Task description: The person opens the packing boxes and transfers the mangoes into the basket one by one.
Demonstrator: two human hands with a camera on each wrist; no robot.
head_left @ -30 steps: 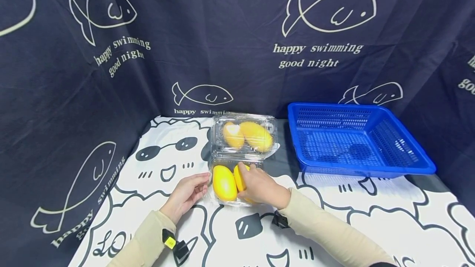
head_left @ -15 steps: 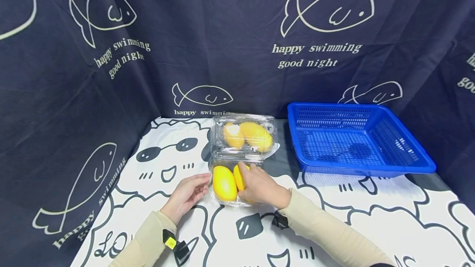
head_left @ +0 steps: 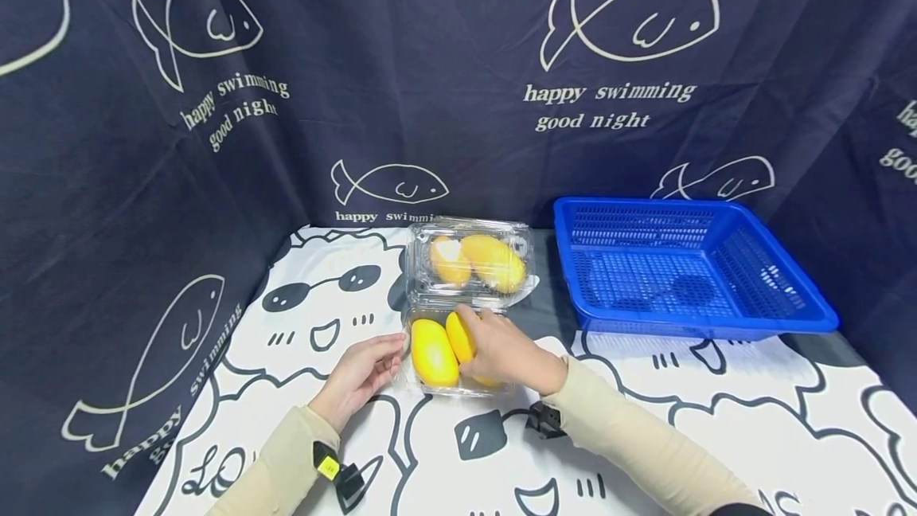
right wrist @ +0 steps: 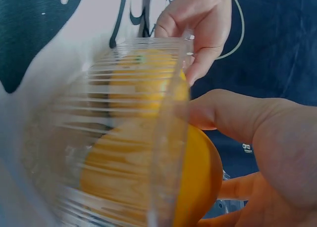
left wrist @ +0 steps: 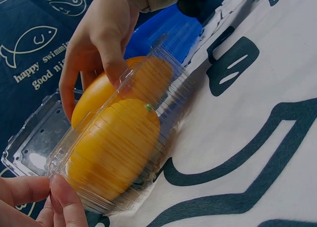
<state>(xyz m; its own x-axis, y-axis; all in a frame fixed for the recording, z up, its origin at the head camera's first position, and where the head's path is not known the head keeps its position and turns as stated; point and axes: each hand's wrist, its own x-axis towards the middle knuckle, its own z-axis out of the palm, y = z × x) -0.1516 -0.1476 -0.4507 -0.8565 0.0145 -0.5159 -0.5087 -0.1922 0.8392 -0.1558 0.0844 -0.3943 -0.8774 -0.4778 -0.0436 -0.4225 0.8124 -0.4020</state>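
Observation:
Two yellow mangoes lie side by side in a clear plastic box (head_left: 458, 392) near the middle of the table. My left hand (head_left: 364, 373) pinches the box's left rim between thumb and fingers, as the left wrist view shows. Closest to that hand is the left mango (left wrist: 116, 148), its green stem spot visible through the ridged wall. My right hand (head_left: 505, 353) reaches in from above and grips the right mango (right wrist: 200, 172), thumb on one side, fingers on the other. That mango is slightly tilted and partly covered by the hand.
Just behind the box, two more mangoes (head_left: 480, 261) show through clear plastic (head_left: 411, 261). A blue perforated basket (head_left: 688, 325) stands at the back right. Dark fish-print cloth (head_left: 466, 102) hangs around the back and sides. A white patterned cloth (head_left: 645, 436) covers the table.
My right hand has shifted slightly up and back, and the mango in it has tilted and moved a little leftward. My left hand stays at the box rim.

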